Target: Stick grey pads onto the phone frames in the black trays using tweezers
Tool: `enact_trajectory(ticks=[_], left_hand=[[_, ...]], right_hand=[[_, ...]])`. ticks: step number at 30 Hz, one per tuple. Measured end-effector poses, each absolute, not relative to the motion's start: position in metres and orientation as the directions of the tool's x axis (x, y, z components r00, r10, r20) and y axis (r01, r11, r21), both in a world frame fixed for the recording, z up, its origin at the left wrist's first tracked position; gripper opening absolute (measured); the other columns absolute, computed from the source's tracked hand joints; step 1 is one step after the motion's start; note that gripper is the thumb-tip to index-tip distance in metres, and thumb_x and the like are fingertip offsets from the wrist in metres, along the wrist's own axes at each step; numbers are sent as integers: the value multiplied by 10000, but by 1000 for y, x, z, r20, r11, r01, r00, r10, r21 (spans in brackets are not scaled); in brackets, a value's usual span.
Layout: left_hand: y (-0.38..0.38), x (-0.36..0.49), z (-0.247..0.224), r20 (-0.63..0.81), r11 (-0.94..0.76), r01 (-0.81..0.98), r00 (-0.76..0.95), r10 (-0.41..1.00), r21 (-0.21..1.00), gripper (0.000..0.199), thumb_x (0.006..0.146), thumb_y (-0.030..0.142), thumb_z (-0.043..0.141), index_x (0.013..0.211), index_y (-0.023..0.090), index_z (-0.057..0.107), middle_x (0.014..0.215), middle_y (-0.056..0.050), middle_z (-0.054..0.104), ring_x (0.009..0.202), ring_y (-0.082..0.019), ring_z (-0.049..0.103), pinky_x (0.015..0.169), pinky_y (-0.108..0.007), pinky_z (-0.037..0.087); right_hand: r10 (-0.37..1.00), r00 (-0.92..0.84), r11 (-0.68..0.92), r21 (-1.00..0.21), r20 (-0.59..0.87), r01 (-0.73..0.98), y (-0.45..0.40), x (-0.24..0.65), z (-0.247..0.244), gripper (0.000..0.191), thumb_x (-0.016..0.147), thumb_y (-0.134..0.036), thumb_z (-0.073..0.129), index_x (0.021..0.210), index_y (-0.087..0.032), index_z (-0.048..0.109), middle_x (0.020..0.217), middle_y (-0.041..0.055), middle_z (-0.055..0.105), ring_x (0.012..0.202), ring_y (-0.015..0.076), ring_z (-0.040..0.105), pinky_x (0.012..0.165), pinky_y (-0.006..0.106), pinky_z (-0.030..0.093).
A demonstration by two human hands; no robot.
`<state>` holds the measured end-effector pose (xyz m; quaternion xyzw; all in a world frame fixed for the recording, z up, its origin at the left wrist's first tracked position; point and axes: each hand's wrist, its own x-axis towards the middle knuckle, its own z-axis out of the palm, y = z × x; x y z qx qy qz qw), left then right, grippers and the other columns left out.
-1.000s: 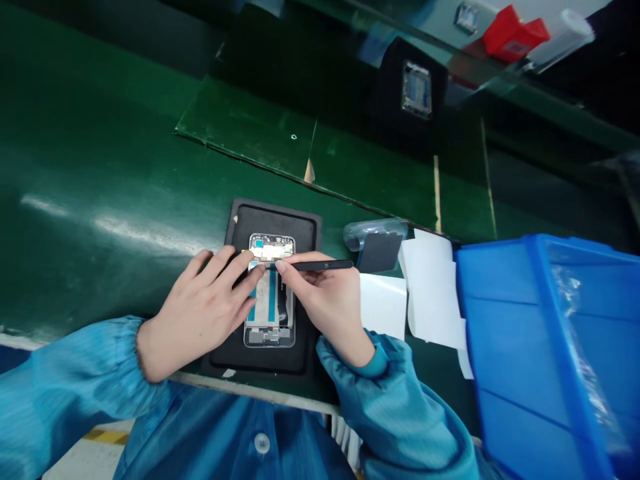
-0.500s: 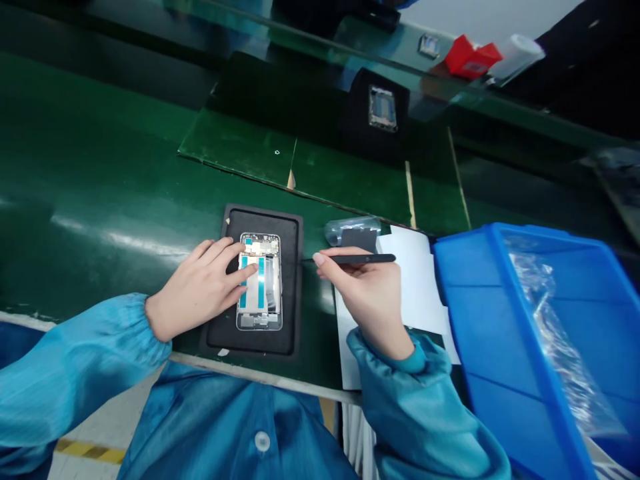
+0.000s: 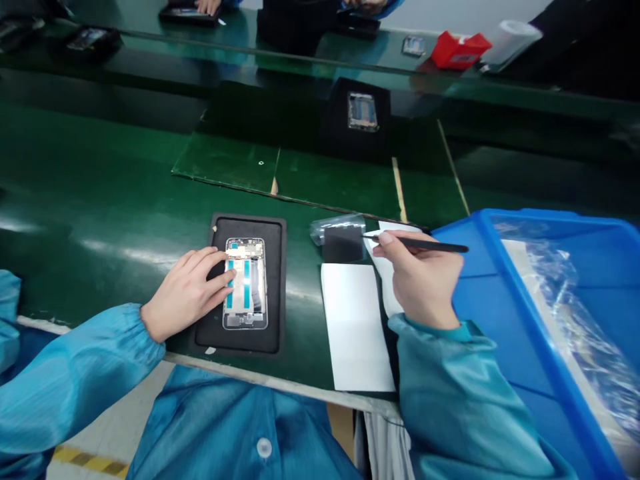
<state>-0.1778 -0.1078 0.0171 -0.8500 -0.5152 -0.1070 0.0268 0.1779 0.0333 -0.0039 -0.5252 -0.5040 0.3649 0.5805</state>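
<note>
In the head view, the person's left hand point(image 3: 187, 293) lies open and flat at the lower left of the centre, and its fingertips point(image 3: 223, 280) rest on the metal phone frame point(image 3: 245, 283), as they did in the earlier frame. The phone frame, with blue strips on it, stays inside the black mat point(image 3: 250, 227) and does not seem to have moved on the mat. The big change is the right hand point(image 3: 420, 280): it has moved away from the mat towards the right, and it now is well apart from the phone frame. It still pinches black tweezers point(image 3: 425, 245), and their tip points left, just above the corner of a dark pad point(image 3: 343, 245) beside a clear plastic bag point(image 3: 325, 230). Under the right hand is a strip of white paper point(image 3: 385, 280), and a second white sheet point(image 3: 355, 327) now shows fully on the green bench point(image 3: 100, 153). A blue plastic bin point(image 3: 500, 267) stands at the right of the frame.
</note>
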Motion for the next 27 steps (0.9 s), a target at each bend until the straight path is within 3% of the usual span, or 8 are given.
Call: enact_trajectory(ticks=[5, 10, 13, 16, 21, 27], left_hand=[[-87, -163, 32, 210, -482, 866, 452, 867, 130, 228, 958, 329, 577, 1119, 224, 699, 1291, -118, 629, 1202, -303, 580, 1008, -485, 490], [-26, -93, 38, 225, -513, 809, 463, 857, 288, 269, 968, 352, 573, 1178, 201, 648, 1208, -88, 672, 1131, -250, 611, 997, -420, 492], [17, -44, 33, 172, -413, 811, 376, 911, 415, 335, 924, 340, 649, 1210, 170, 618, 1214, -92, 673, 1148, -256, 610, 1012, -404, 488], [49, -13, 24, 117, -326, 831, 307, 944, 451, 423, 842, 297, 750, 1210, 152, 600, 1214, -109, 650, 1128, -269, 613, 970, -393, 500], [65, -4, 21, 84, -334, 802, 338, 937, 495, 247, 811, 187, 754, 1033, 192, 647, 951, -25, 685, 879, -198, 652, 790, -313, 496], [54, -2, 30, 139, -375, 786, 354, 925, 492, 124, 894, 268, 685, 998, 227, 737, 991, -11, 761, 920, -209, 693, 824, -320, 493]], right_hand=[[923, 317, 242, -970, 219, -35, 46, 192, -30, 203, 721, -329, 855, 841, -198, 756, 662, -21, 704, 594, 133, 680, 640, 293, 592], [927, 265, 274, -962, 264, 0, 44, 193, -34, 192, 729, -337, 840, 856, -217, 761, 766, 6, 740, 653, 158, 698, 687, 340, 611], [935, 236, 271, -963, 263, 1, 39, 191, -29, 177, 731, -326, 838, 852, -220, 764, 778, 17, 745, 678, 168, 701, 693, 347, 612], [941, 228, 262, -965, 251, -19, 37, 191, -28, 175, 728, -318, 847, 852, -222, 769, 856, 31, 760, 720, 173, 711, 720, 350, 614], [944, 216, 261, -965, 249, -26, 36, 191, -30, 186, 749, -338, 839, 884, -228, 773, 910, 45, 774, 818, 202, 734, 780, 375, 620], [930, 191, 318, -948, 314, 7, 27, 186, -20, 132, 783, -312, 817, 883, -242, 768, 918, 34, 778, 863, 203, 741, 812, 367, 628]])
